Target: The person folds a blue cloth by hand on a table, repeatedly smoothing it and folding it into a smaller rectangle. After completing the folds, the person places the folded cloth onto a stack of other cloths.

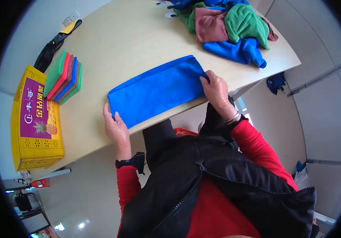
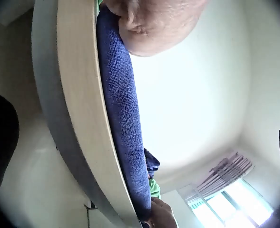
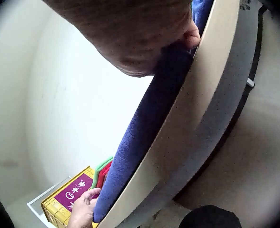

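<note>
A blue towel (image 1: pixel 156 93), folded into a long rectangle, lies along the front edge of the table. At its left end my left hand (image 1: pixel 117 129) holds the side edge, thumb near the front corner. My right hand (image 1: pixel 217 92) pinches the opposite end, with the thumb on top of the cloth. In the left wrist view, the towel (image 2: pixel 123 109) shows as a thick, rounded fold along the table edge. The right wrist view shows the same towel (image 3: pixel 135 142) running towards the left hand (image 3: pixel 84 209).
Left on the table are a yellow box (image 1: pixel 16 119) and several folded cloths (image 1: pixel 61 77) standing in a row. A heap of crumpled green, brown and blue cloths (image 1: pixel 246 23) lies at the back right. A black and yellow strap-like item (image 1: pixel 55 43) rests near the far left edge.
</note>
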A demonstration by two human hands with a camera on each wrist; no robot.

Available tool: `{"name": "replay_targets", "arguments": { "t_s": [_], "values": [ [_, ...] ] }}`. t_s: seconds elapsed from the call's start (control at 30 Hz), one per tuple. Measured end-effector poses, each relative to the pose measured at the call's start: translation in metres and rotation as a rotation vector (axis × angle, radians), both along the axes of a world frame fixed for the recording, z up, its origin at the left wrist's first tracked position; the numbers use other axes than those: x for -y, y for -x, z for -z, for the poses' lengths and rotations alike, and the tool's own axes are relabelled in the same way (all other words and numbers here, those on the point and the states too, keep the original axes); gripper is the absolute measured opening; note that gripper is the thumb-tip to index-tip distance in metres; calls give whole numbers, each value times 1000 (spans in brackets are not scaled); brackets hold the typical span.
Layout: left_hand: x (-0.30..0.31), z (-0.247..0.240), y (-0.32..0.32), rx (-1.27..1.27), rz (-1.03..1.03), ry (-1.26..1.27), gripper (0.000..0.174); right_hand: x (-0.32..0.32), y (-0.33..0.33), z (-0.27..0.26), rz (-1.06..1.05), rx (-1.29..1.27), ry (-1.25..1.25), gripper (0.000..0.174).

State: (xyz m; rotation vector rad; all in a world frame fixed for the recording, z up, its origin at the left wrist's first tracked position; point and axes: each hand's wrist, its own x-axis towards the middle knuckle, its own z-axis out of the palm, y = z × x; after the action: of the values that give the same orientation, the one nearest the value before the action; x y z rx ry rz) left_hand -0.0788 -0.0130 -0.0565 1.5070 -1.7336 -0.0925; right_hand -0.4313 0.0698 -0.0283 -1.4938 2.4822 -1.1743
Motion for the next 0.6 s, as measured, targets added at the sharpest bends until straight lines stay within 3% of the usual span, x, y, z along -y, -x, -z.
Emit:
{"name": "replay_targets", "arguments": {
  "t_s": [0.23, 0.33, 0.47, 0.6],
  "values": [
    [-16, -31, 6, 99, -95, -187, 55, 2, 16, -16, -88, 33, -149, 29],
    [8, -46, 15, -63, -72, -372, 58, 28, 25, -12, -115, 32, -166, 31],
    [38, -14, 17, -21, -95, -238, 57, 42, 18, -7, -82, -30, -93, 32],
    [22, -35, 26, -67, -37, -120, 55, 44, 6, -7, 12, -45, -45, 28]
  ]
}}
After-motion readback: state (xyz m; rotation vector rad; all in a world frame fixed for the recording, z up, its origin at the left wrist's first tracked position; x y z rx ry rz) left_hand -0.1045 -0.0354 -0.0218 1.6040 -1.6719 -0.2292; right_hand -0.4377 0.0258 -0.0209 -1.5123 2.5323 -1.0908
